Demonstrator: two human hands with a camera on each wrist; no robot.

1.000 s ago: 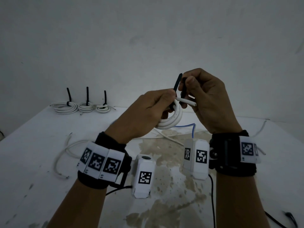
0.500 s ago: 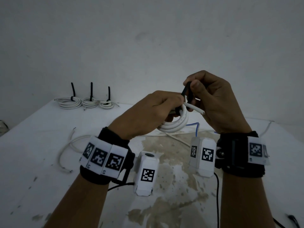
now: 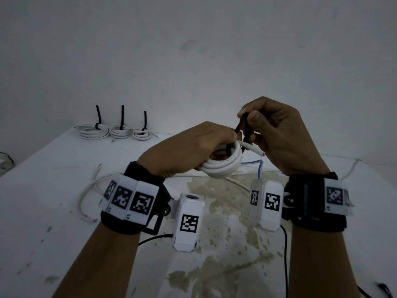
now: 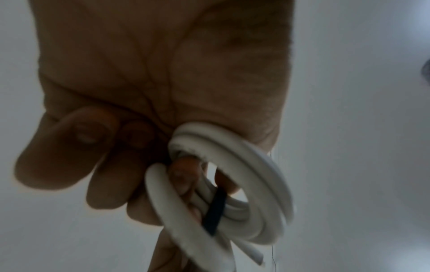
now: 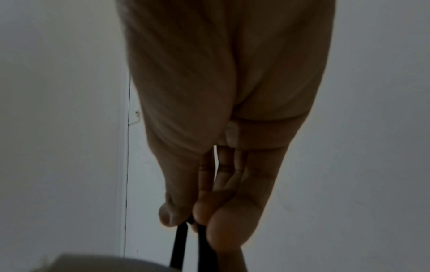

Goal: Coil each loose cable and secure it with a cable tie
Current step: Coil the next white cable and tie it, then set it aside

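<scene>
My left hand [image 3: 189, 147] holds the white coil [image 3: 223, 166] above the table [image 3: 43, 190], fingers curled through its loops. My right hand [image 3: 277, 134] pinches both strands of the black tie [image 3: 240, 125] looped round the coil. Three tied coils [image 3: 116, 132] lie along the far edge.

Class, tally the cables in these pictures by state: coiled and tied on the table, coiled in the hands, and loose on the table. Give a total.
Coiled and tied, back of table: 3
Coiled, held in left hand, black tie pinched by right hand: 1
Loose white cable: 2
Loose blue cable: 1
Total: 7
</scene>
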